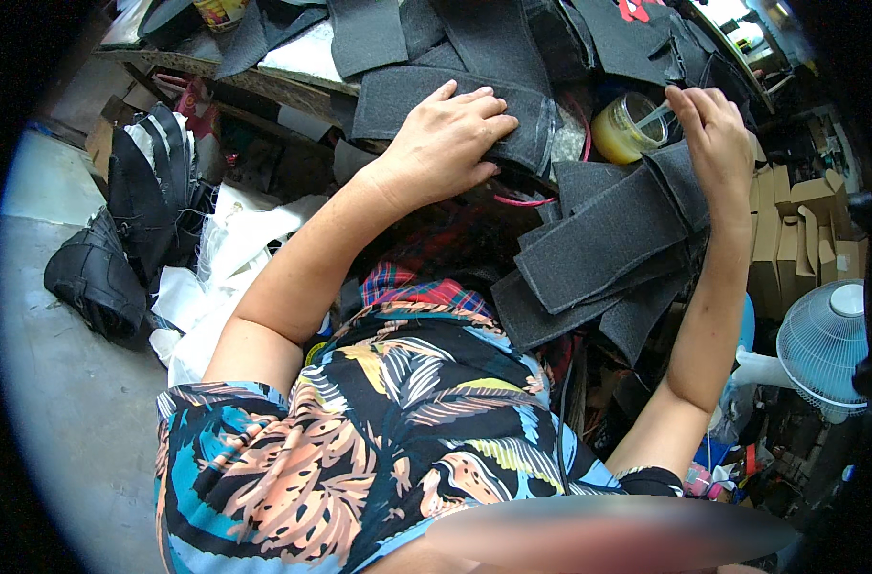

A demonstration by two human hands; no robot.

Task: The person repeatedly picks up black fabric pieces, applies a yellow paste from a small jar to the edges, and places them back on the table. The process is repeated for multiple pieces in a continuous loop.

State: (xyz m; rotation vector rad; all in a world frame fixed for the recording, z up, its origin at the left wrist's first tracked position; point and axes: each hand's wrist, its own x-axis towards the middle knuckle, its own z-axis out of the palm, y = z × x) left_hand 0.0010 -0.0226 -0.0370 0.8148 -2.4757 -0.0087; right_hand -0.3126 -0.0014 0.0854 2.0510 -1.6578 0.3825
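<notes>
My left hand [455,132] lies flat, fingers spread, on a dark grey felt piece [388,107] near the bench's front edge. To the right, a glass jar [608,137] holds a yellowish liquid. The fingers of my right hand [718,142] are pinched around a thin pale stick [654,117], whose lower end dips into the jar; whether it ends in bristles is hidden. Several more long grey felt strips [599,244] lie in a loose, overlapping pile below the jar, beside my right forearm.
More felt pieces [498,43] cover the bench, with a yellow tin [222,11] at the far left. Black sewn items [97,273] and white cloth [250,230] are at left. Cardboard boxes [818,225] and a fan [828,349] stand at right.
</notes>
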